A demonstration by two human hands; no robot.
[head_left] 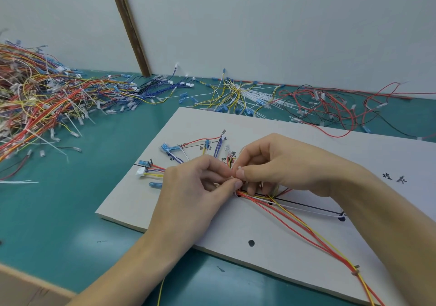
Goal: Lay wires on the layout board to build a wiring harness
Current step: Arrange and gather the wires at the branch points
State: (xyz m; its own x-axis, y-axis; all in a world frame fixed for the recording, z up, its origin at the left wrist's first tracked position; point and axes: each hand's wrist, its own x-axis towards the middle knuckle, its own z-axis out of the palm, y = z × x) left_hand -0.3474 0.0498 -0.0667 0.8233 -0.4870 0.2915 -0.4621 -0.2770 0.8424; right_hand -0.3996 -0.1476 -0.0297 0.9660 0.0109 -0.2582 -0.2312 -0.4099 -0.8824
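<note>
A white layout board with black drawn lines and dots lies on the teal table. A bundle of red, yellow, white and black wires runs across it, fanning out to blue terminals and a white connector at the left. My left hand and my right hand meet over the middle of the bundle. Both pinch a small white cable tie around the wires between thumb and fingers. The wires beneath the hands are hidden.
A large heap of mixed loose wires covers the table at the left. Yellow and white wires and red and black wires lie along the back wall. A brown post leans on the wall. A cardboard edge shows at bottom left.
</note>
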